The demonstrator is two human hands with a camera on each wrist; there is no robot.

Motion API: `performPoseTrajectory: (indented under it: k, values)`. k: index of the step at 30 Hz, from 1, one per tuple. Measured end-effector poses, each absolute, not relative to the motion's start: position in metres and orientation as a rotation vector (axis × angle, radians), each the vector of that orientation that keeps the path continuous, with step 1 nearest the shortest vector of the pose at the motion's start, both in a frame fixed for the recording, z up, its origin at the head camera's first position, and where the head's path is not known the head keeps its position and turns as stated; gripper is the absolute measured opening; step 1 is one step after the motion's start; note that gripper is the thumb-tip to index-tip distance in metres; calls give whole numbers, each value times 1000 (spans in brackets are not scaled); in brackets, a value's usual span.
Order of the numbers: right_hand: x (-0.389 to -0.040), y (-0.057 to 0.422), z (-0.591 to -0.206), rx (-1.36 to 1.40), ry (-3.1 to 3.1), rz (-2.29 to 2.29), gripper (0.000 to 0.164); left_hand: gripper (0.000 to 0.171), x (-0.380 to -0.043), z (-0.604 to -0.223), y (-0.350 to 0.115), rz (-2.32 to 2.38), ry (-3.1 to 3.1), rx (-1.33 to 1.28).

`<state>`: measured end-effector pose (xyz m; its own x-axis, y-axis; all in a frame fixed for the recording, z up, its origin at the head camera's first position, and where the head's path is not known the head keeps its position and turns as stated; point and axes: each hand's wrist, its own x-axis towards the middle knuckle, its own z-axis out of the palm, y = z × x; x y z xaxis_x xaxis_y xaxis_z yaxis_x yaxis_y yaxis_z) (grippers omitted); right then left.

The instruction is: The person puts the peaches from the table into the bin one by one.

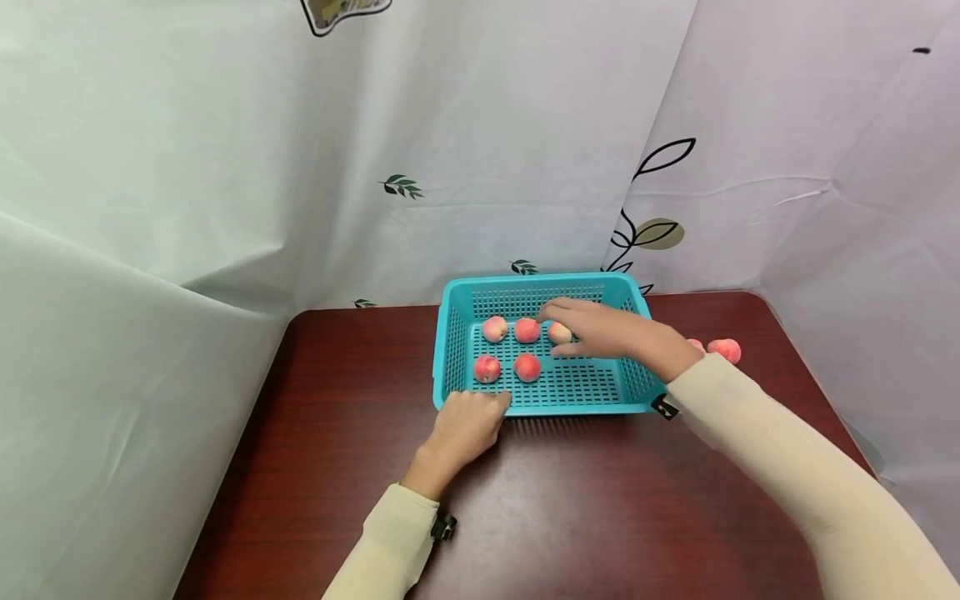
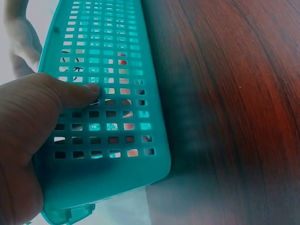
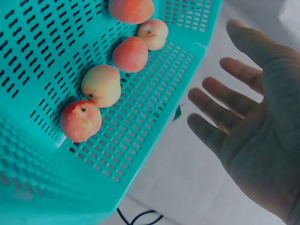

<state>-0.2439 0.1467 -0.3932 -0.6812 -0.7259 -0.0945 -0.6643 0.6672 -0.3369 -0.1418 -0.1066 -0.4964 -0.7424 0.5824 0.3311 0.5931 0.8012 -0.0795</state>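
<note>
A turquoise perforated plastic basket (image 1: 577, 409) stands on the table with several red-and-yellow peaches inside. My left hand (image 1: 468, 421) grips its front rim, and in the left wrist view the thumb (image 2: 77, 95) presses on the outer wall. Over the right part of the basket reaches my right hand (image 1: 600, 329), its fingers spread and holding nothing. Nearest to it is a pale yellow peach (image 1: 559, 332), partly covered by the hand. A red peach (image 1: 527, 367) lies in the front row. In the right wrist view the peaches (image 3: 81, 121) lie along the basket's perforated wall.
Two more peaches (image 1: 724, 350) lie on the dark wooden table (image 1: 337, 450) to the right of the basket, one partly behind the right forearm. A white curtain (image 1: 480, 150) with leaf prints hangs right behind the table's far edge.
</note>
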Motion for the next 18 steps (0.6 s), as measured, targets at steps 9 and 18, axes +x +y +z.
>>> performPoseTrajectory:
  k: [9, 18]
  values:
    - [-222, 181, -405, -1117, 2942, -413, 61, 24, -142, -498, -106, -44, -2627, -901]
    - [-200, 206, -420, -1039, 3184, -256, 74, 26, -143, -500, -106, -25, -2610, -912]
